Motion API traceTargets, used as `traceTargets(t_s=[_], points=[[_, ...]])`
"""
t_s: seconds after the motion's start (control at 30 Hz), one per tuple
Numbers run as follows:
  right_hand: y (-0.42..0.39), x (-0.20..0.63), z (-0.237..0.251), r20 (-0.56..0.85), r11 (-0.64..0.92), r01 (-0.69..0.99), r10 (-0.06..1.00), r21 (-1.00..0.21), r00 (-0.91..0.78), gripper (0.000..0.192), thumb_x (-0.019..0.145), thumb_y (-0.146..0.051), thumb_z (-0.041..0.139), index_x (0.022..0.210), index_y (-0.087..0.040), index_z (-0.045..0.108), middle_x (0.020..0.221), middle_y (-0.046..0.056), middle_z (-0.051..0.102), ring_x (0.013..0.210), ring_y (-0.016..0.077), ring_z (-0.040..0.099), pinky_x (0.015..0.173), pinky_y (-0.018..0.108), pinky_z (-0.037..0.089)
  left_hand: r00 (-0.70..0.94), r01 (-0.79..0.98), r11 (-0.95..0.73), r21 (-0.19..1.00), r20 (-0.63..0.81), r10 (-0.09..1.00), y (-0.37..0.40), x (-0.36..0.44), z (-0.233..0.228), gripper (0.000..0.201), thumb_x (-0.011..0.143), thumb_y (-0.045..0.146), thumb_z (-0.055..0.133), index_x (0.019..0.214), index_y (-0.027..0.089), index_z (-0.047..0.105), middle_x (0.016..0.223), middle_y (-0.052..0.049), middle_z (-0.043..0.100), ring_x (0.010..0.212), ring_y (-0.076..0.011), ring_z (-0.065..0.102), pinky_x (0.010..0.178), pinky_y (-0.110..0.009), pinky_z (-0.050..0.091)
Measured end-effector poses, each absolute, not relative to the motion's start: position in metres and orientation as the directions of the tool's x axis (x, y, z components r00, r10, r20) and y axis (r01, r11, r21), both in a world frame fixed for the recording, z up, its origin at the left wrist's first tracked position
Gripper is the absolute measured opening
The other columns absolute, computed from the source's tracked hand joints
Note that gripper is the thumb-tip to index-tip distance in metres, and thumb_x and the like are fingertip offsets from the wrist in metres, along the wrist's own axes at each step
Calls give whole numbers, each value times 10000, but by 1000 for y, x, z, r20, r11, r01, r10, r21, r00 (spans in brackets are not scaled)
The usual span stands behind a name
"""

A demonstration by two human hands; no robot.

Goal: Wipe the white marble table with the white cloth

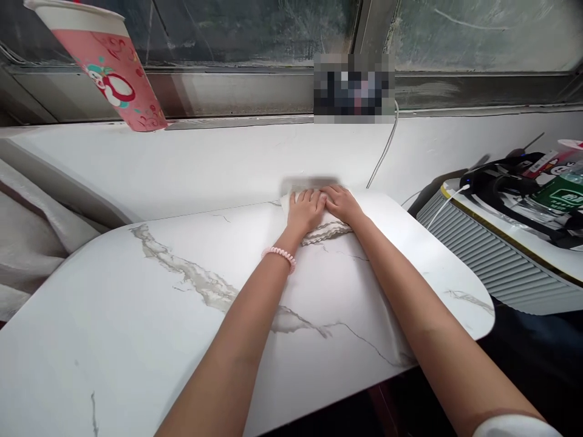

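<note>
While both hands press flat at the far edge of a white marble-patterned tabletop [136, 315], seen from a head camera looking down along two bare forearms. Left hand [306, 210] and right hand [342, 203] side by side, touching at the thumbs, palms down on a pale cloth [327, 232] at about 12 o'clock on the tabletop. Grip of each hand flattened, fingers together and laid over the fabric rather than pinching it; nothing closed inside either palm as far as visible. Scalloped, wavy hem of the cloth peeking out beneath the wrists toward 6 o'clock, with a blurred strip of it beyond the fingertips.

Likely light, soft and limp, judging by the thin rumpled hem: no stiffness to lift by, prone to bunching and to sliding easily over the smooth, glossy surface. Not fragile. Best taken by pinching a hem or corner, or kept under flat palms with downward pressure.

Pink coiled band [279, 255] around the left wrist. Pink paper cup [113, 70] with a cartoon print at 10 o'clock, on the window ledge. White cable [385, 149] trailing down from a blurred object at 12 o'clock. Grey ribbed appliance [492, 261] at 3 o'clock, well apart from the hands, carrying black gear and a green-labelled bottle [562, 194]. Grey fabric at 9 o'clock.
</note>
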State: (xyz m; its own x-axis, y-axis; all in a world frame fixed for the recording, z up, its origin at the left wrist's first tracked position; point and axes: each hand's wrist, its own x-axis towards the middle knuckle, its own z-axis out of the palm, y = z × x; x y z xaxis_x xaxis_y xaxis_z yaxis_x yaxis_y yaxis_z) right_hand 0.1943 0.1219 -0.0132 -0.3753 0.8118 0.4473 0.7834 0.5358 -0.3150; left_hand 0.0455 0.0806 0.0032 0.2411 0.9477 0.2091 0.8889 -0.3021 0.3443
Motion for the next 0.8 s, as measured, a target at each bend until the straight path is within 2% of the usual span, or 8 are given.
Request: traceTargets(t_s=[0.47, 0.63, 0.8], points=[[32, 202, -11, 409, 594, 765, 780, -248, -473, 432, 916, -271, 386, 1276, -123, 574, 1295, 157, 595, 1217, 299, 495, 1081, 454, 357, 250, 904, -292, 312, 168, 954, -9, 49, 3, 565, 1024, 426, 164, 1491, 175, 359, 1584, -93, 329, 1473, -231, 248, 1217, -518, 80], [-30, 211, -13, 397, 587, 779, 783, -219, -479, 459, 908, -269, 403, 1312, -113, 553, 1325, 167, 569, 1248, 305, 478, 1084, 462, 364, 289, 903, -328, 277, 171, 942, -71, 54, 4, 567, 1024, 407, 180, 1493, 139, 353, 1572, -132, 342, 1464, -265, 266, 1209, -540, 91], [-102, 215, -13, 428, 576, 790, 781, -211, -455, 453, 919, -275, 407, 1324, -122, 537, 1343, 168, 544, 1255, 320, 466, 1072, 500, 382, 385, 885, -398, 241, 99, 917, -131, 53, 14, 558, 1023, 421, 211, 1474, 133, 369, 1556, -154, 364, 1441, -293, 307, 1192, -568, 146]])
